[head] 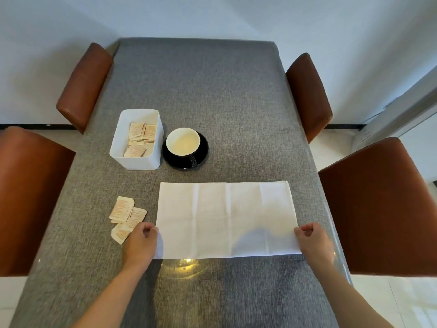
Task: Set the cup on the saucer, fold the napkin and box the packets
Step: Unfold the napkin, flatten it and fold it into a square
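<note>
A white napkin [224, 218] lies flat on the grey table, creased into panels. My left hand [142, 242] pinches its left edge and my right hand [312, 240] pinches its right edge, both near the front corners. A black cup [183, 144] with a pale inside stands on a black saucer [201, 157], its handle towards me. Left of it, a white box [137, 159] holds several beige packets [138, 138]. Several loose packets [125, 214] lie on the table just beyond my left hand.
The grey cloth-covered table [212, 91] has brown chairs on both sides: two at the left [30, 185] [85, 84] and two at the right [378, 204] [307, 95]. A lamp's glare shows at the napkin's front edge.
</note>
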